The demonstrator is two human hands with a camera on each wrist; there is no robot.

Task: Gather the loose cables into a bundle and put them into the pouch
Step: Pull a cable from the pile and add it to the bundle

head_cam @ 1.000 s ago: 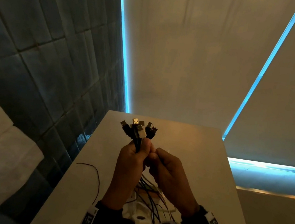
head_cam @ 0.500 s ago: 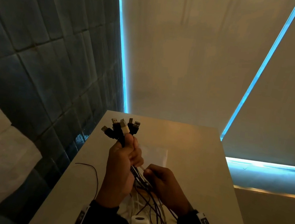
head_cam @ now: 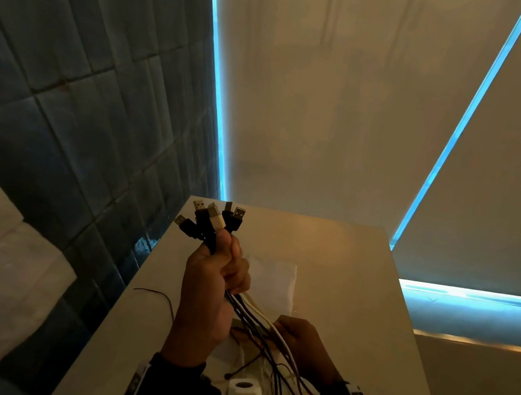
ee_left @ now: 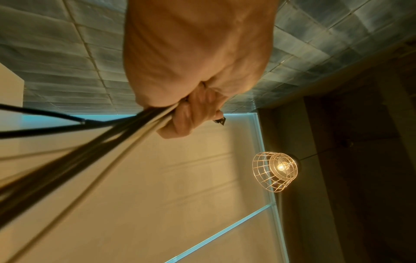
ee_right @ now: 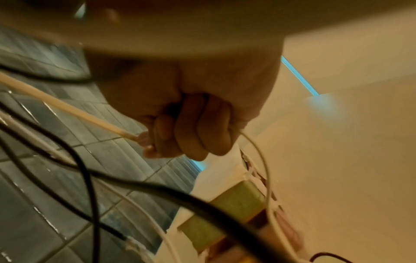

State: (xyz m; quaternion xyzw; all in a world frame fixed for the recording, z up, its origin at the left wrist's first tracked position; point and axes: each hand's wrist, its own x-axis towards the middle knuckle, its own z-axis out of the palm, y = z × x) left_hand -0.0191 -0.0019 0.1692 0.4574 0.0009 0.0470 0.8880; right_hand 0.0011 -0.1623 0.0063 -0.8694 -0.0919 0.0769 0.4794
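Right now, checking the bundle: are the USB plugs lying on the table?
No, the left hand holds the USB plugs raised above the table.

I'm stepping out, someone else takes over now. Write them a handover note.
Left hand: raised above the table, grips the cables just below their plugs, which fan out above the fist.
Right hand: lower down, fingers curled round the trailing strands.
Pouch: seemingly the pale flat piece on the table behind the hands.
Done: plug ends gathered.
Left: collect the loose tails, plus one thin wire lying apart on the table; bundle, put in the pouch.
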